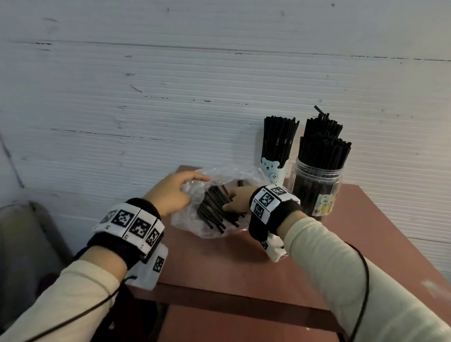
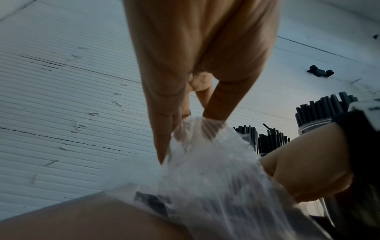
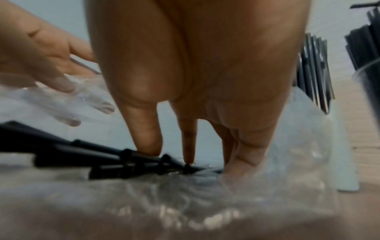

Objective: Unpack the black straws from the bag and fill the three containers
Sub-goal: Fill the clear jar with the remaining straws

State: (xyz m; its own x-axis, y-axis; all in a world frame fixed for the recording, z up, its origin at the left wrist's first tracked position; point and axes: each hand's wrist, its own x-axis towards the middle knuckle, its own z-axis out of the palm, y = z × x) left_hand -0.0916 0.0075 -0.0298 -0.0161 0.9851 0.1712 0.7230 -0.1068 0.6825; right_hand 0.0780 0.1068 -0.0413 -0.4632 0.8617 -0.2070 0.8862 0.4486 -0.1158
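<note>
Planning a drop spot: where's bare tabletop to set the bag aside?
Free: the brown tabletop near its front edge, below the clear plastic bag and both wrists. Crowded: the far right corner, with the bear-print cup and clear plastic jar full of black straws.

Light: dim, cool and even; you cast soft shadows on the table (image 1: 355,242).
Blur: your wrist views smear the bag (image 3: 185,203).
Edges: wall lines bow.
</note>
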